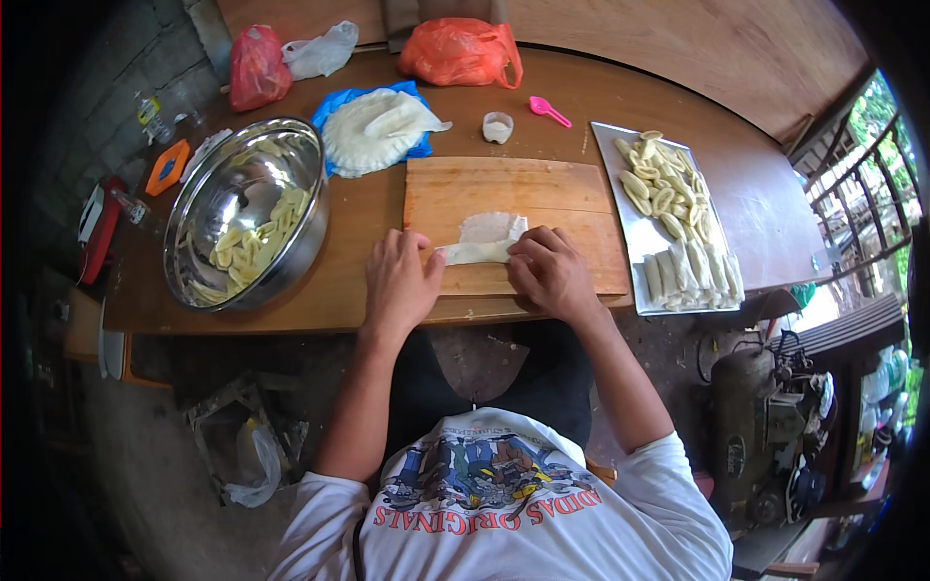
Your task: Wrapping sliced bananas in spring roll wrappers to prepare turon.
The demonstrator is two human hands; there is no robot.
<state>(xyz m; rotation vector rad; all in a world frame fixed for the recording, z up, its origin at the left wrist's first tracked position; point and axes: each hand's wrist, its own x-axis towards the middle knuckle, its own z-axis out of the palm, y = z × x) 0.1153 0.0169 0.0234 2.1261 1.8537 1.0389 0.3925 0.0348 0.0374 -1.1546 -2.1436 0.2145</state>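
A partly rolled thin white wrapper (476, 253) lies on a wooden cutting board (508, 185), its far part still flat. My right hand (554, 272) has its fingers bent onto the right end of the roll. At the roll's left end is my left hand (403, 279), thumb and forefinger apart, the thumb tip at the wrapper's edge. Whatever is inside the roll is hidden. Beyond the board, a stack of round wrappers (363, 141) rests on a blue plastic bag (330, 109). A metal tray (628, 243) to the right holds sliced bananas (665, 185) and several finished rolls (690, 272).
A large steel bowl (240, 171) with banana slices (254, 250) stands left. Behind the board are a small cup (498, 128) and a pink scoop (550, 111). Plastic bags (461, 52) line the back of the brown table (356, 240). A metal tank machine (741, 421) stands lower right.
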